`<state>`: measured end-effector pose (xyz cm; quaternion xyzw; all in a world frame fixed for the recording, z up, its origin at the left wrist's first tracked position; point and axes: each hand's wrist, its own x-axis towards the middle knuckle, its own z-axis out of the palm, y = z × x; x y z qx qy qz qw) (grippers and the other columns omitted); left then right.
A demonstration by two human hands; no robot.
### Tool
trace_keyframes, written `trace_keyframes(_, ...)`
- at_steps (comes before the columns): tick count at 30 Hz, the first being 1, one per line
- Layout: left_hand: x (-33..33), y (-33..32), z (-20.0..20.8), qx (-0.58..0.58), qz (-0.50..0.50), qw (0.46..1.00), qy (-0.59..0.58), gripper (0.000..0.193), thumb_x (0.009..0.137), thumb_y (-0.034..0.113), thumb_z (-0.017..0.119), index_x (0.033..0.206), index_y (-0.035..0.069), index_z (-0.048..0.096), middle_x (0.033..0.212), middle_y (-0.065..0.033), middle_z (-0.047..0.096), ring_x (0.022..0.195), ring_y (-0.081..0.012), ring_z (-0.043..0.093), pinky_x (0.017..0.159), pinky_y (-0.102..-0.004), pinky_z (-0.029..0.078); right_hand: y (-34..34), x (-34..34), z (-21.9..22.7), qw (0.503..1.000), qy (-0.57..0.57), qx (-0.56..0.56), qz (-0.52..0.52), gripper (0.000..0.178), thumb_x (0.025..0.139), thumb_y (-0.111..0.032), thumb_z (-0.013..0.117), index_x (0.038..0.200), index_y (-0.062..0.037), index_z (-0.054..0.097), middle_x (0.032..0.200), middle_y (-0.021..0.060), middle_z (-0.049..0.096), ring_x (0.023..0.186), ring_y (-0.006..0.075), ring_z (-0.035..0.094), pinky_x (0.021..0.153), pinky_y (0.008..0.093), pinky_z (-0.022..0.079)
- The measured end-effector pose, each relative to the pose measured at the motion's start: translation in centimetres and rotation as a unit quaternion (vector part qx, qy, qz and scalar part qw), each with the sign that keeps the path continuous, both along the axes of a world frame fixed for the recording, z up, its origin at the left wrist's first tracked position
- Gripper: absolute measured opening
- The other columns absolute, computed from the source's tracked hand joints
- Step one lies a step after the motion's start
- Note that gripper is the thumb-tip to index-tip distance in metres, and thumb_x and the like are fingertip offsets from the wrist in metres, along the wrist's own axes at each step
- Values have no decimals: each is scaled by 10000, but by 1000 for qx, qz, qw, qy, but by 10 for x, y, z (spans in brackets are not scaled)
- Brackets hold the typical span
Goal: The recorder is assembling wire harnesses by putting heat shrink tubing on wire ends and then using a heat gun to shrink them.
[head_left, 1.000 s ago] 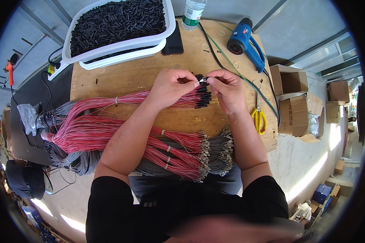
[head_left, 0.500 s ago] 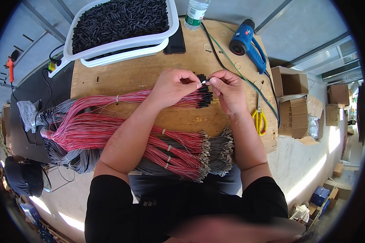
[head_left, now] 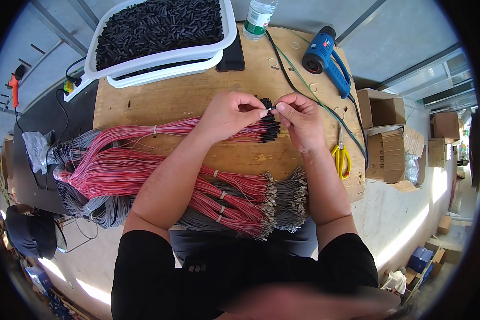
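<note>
1. Clock centre: the meeting fingertips, above the wooden tabletop (head_left: 144,101); the left hand (head_left: 230,116) lies toward 9 o'clock, the right hand (head_left: 302,118) toward 3
2. Left grip: narrow, thumb and finger pinched on a small pale piece (head_left: 268,111)
3. Right grip: equally narrow, pinched on a slim dark piece (head_left: 273,110); whether the two pieces are joined cannot be told at this size
4. Apparently done: the upper red-and-white bundle (head_left: 177,126), at 9 o'clock, whose gathered ends, just beside the fingers at 6 o'clock, show many black sleeves (head_left: 270,130)
5. Apparently left: the lower red bundles (head_left: 234,208), further off at 6 o'clock, with bare metallic ends, and the grey bundle (head_left: 294,205) beside them
6. Supply: short black tubes (head_left: 160,29), plentiful in the white tub (head_left: 230,32) at 10 o'clock
7. Progress, by judgement: partway, with much remaining
</note>
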<state>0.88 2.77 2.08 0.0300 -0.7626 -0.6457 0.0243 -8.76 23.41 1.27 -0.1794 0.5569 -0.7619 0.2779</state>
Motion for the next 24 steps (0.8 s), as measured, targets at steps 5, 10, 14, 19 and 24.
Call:
trace_keyframes(5,0,-4,-5,-21,7,1000,12,125,972,79,766,1041,-22,789,852,-10,741,776,-55,649,706,-243,530,0,-2,2,999,-47,-27,-1,110,1009,-87,743,1076,-3,720,922,89,762,641,61,489,568,210,367)
trace_keyframes(10,1,-4,-1,-14,5,1000,5,132,969,76,761,1047,-27,789,864,-15,744,783,-57,648,718,-244,527,5,-7,5,991,-113,-61,46,141,1035,-123,718,1091,6,709,927,116,758,620,66,465,548,207,341)
trace_keyframes(14,0,-4,-1,2,2,1000,3,134,965,74,763,1047,-29,790,865,-14,743,792,-58,647,728,-244,525,5,-8,2,988,-128,-59,56,144,1045,-126,704,1087,11,707,923,117,757,619,65,467,538,204,329)
trace_keyframes(19,0,-4,-4,-13,-5,1000,8,132,962,72,769,1043,-31,790,867,-13,742,803,-55,647,735,-242,529,4,-7,0,989,-126,-44,60,142,1042,-123,708,1086,12,708,921,112,757,622,66,473,531,198,322)
trace_keyframes(24,0,-4,-2,-13,1,1000,8,130,960,68,777,1039,-35,788,871,-13,744,806,-52,647,733,-241,531,4,-7,3,987,-134,-49,69,116,1037,-97,708,1086,8,712,923,107,759,631,65,490,528,195,326)
